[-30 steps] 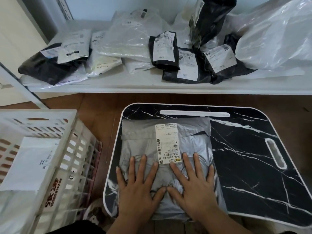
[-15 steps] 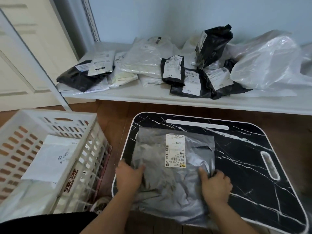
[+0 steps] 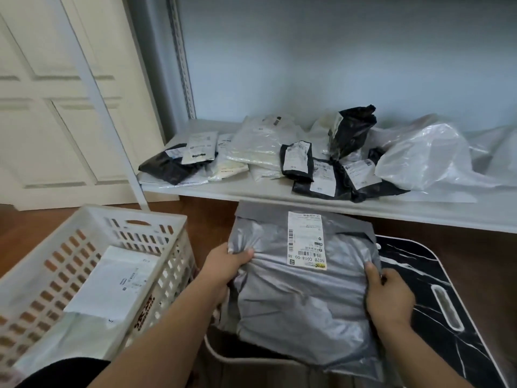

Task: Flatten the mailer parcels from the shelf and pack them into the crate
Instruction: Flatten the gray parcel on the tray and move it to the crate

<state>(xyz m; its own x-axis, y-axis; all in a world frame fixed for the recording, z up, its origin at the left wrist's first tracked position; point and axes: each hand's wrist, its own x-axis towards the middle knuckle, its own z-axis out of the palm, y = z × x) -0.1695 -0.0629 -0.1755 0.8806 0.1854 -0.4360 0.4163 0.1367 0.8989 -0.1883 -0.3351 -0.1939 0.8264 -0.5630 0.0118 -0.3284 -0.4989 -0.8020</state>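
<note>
Pale blue wall and white panelled door (image 3: pixel 56 107) behind, wood floor (image 3: pixel 25 231) below. At left on the floor, white slotted crate (image 3: pixel 92 245) with a white parcel (image 3: pixel 117 284) lying flat inside. Just right of it, left hand (image 3: pixel 226 264), thumb on top, clamped on the left edge of a grey mailer (image 3: pixel 302 303). Mailer lifted off the black marble-pattern desk (image 3: pixel 436 309) and tilted toward the camera, wrinkled, white label (image 3: pixel 306 239) facing up near its top. Right hand (image 3: pixel 389 295) clamped on the mailer's right edge, thumb over the top face, fingers hidden beneath. Behind and above, white shelf (image 3: pixel 363 211) carrying a row of parcels: black mailers (image 3: pixel 321 175) with labels, white ones (image 3: pixel 260 144), an upright black bag (image 3: pixel 352 130), and at far right a large clear plastic bag (image 3: pixel 425 158)
</note>
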